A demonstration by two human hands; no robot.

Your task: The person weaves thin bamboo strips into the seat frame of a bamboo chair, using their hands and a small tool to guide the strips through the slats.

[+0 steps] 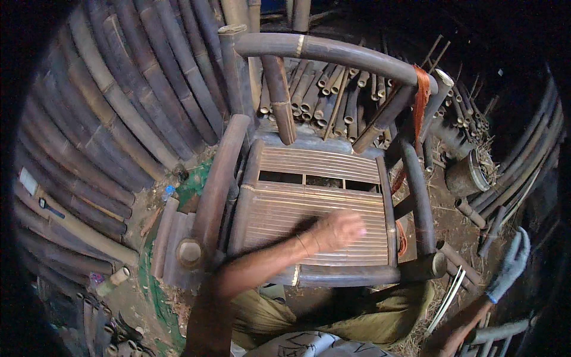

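Stacked dark bamboo poles (119,101) are seen at the left. In the middle, the left hand (339,229), blurred and seemingly flat and empty, is laid on the slatted seat of a bamboo chair (315,196), probably to feel it; 1 gap is left open between slats. At the right, the gloved right hand (508,268) is held loosely open, empty.

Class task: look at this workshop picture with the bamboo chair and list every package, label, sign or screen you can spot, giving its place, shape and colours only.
White tag or label: far left, lying on the stacked bamboo poles; small, flat, rectangular, pale.
Blue scrap: on the ground left of the chair; small, crumpled, perhaps a wrapper; too small to tell.
No signs or screens in view.
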